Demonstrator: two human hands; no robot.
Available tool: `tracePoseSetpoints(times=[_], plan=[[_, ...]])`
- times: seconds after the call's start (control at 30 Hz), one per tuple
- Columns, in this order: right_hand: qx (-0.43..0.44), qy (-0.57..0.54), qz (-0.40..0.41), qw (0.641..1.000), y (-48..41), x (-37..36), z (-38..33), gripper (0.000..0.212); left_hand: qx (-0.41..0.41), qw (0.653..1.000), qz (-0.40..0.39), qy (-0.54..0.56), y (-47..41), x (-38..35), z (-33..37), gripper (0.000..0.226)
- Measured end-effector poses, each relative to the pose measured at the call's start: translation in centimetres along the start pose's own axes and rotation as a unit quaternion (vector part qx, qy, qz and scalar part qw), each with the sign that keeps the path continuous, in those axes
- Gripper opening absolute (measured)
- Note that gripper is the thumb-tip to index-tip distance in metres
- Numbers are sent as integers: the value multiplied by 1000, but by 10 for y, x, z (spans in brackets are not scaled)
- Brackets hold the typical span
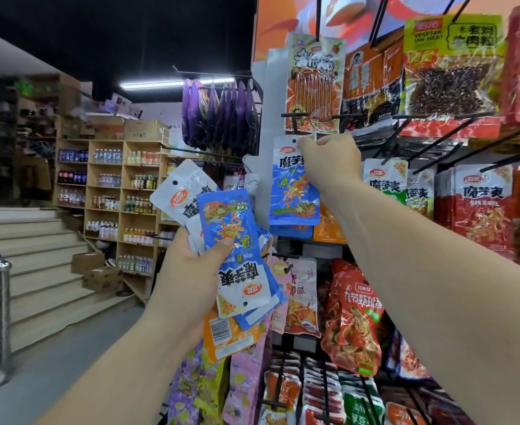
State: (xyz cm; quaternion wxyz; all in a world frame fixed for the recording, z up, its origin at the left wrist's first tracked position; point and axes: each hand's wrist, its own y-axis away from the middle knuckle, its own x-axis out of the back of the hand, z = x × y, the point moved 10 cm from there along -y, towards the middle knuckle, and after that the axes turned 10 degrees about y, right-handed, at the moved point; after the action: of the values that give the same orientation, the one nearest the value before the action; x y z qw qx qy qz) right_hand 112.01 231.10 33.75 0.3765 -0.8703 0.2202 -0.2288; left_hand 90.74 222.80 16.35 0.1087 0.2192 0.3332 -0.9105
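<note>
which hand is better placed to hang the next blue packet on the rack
Right. The right hand is raised at the top of the hanging blue packet, fingers curled on it. The left hand sits lower, its grip full with the bundle of packets.

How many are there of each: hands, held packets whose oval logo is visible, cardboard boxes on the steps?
Hands: 2, left hand and right hand.
Held packets with logo showing: 3.
Cardboard boxes on the steps: 2.
Total: 7.
</note>
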Motion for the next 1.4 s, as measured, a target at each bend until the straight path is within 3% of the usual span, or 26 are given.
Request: tracePoseSetpoints(times=[0.33, 0.5, 0.7, 0.83, 0.93, 1.07, 1.23, 1.33, 1.4], plan=[[-23, -19, 4, 1000, -5, -4, 4, 60, 2, 1000, -4, 8, 4, 0, -2, 23], [-18, 24, 15, 999, -11, -3, 8, 54, -2, 1000, -2, 1, 5, 3, -1, 20], [23, 141, -8, 990, -12, -11, 17, 54, 6, 1000, -9, 3, 8, 2, -6, 22], [118, 198, 0, 973, 4, -9, 11, 28, 7, 1000, -6, 4, 9, 2, -9, 22], [218, 234, 4, 947, 24, -4, 3, 49, 8, 1000, -13, 9, 11, -1, -10, 23], [358, 427, 27, 830, 49, -15, 0, 66, 18, 1000, -8, 21, 11, -1, -16, 21], [362, 563, -91, 737, 44, -44, 25, 73, 21, 999, -16, 41, 12, -4, -16, 23], [343, 584, -112, 727, 46, -46, 28, 71, 25, 999, -11, 46, 12, -3, -16, 23], [383, 501, -53, 774, 62, -36, 5, 56, 28, 998, -14, 48, 13, -3, -16, 24]])
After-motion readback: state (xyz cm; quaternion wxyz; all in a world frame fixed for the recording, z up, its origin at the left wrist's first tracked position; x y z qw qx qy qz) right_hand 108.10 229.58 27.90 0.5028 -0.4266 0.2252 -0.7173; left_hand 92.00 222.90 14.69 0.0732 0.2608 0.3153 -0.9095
